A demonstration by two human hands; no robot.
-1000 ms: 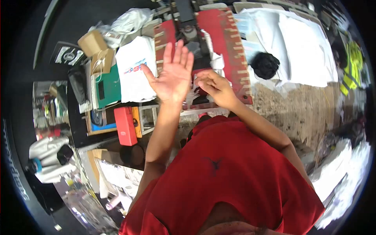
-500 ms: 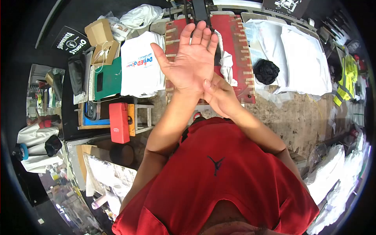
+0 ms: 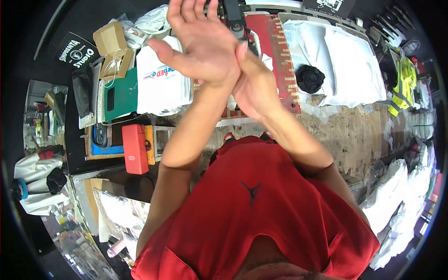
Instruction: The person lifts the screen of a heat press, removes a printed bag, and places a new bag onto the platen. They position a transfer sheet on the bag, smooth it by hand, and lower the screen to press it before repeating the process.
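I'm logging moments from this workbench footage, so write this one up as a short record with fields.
left: left hand open, palm up, nothing in it
right: right hand clasped at the left wrist, most fingers hidden
beyond hands: red board, pale strips along its edge
left side: printed white cloth stack; red case; open cardboard box with white cord
right side: black bundle beside white cloth; yellow vest

2 hands, 1 red shirt, 1 red case, 1 open cardbd bx.
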